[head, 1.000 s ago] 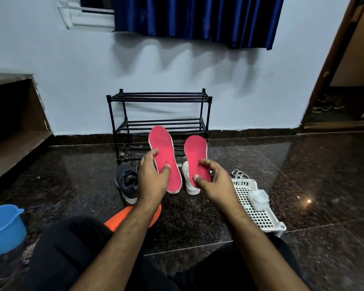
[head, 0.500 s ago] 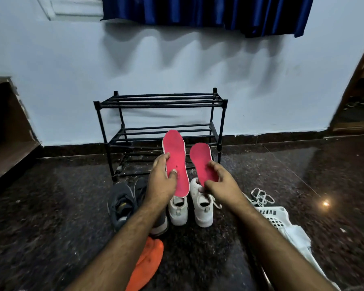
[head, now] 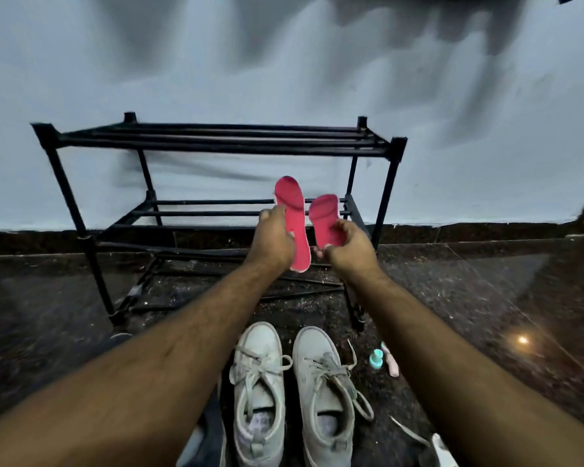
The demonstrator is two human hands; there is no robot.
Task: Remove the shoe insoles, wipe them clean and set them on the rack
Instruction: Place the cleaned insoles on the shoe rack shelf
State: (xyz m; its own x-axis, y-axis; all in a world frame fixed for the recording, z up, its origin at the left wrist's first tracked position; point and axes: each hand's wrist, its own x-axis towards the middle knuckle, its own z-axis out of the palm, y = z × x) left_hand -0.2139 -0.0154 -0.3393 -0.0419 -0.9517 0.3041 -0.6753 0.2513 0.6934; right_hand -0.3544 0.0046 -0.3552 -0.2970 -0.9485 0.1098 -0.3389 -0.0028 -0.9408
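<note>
Right now your left hand (head: 273, 238) and right hand (head: 350, 243) each pinch a pink insole (head: 295, 224) between curled fingers, just before the rack (head: 216, 143) and its middle shelf — they look light and floppy, so grip mid-length.

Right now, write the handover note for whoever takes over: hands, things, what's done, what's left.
Left hand: grips the left insole near its middle.
Right hand: fingers pinch the right insole at its lower end.
Both pink insoles are held up in front of the black rack's middle shelf, not yet on it.
The two pale shoes stand on the floor in front of the rack, between the arms.
Done: both insoles are out of the shoes. Whether they have been wiped cannot be told.
Left: set both insoles on the rack, probably the middle shelf, and let go.
</note>
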